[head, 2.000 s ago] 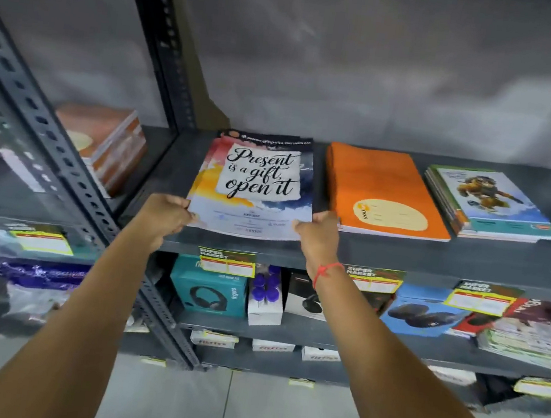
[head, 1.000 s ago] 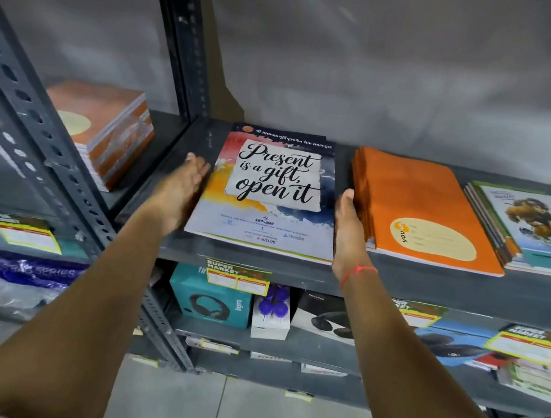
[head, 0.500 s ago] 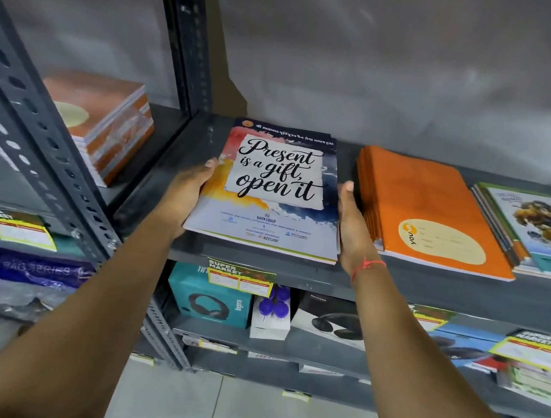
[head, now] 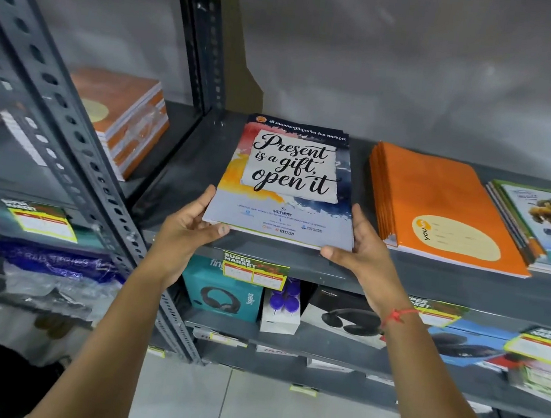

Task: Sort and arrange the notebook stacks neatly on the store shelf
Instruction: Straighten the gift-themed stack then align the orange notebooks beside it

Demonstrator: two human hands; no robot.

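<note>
A stack of notebooks with a "Present is a gift, open it" cover (head: 291, 176) lies on the grey metal shelf (head: 431, 278), left of centre. My left hand (head: 193, 223) grips its near left corner, thumb along the front edge. My right hand (head: 362, 249) grips the near right corner the same way. To the right lies an orange notebook stack (head: 440, 200), and beyond it a stack with a cartoon animal cover (head: 547, 226). On the neighbouring shelf bay to the left sits a taller orange-brown notebook stack (head: 123, 116).
Perforated steel uprights (head: 69, 137) divide the bays. Yellow price tags (head: 253, 270) hang on the shelf edge. Below stand a teal headphone box (head: 223, 295), a white box with purple items (head: 281, 309) and black headphone boxes (head: 344, 316). Tiled floor lies underneath.
My hands slid from the stack's sides back to its near corners, thumbs now on the front edge. The stack's front end sits at the shelf lip. The camera moved closer.
</note>
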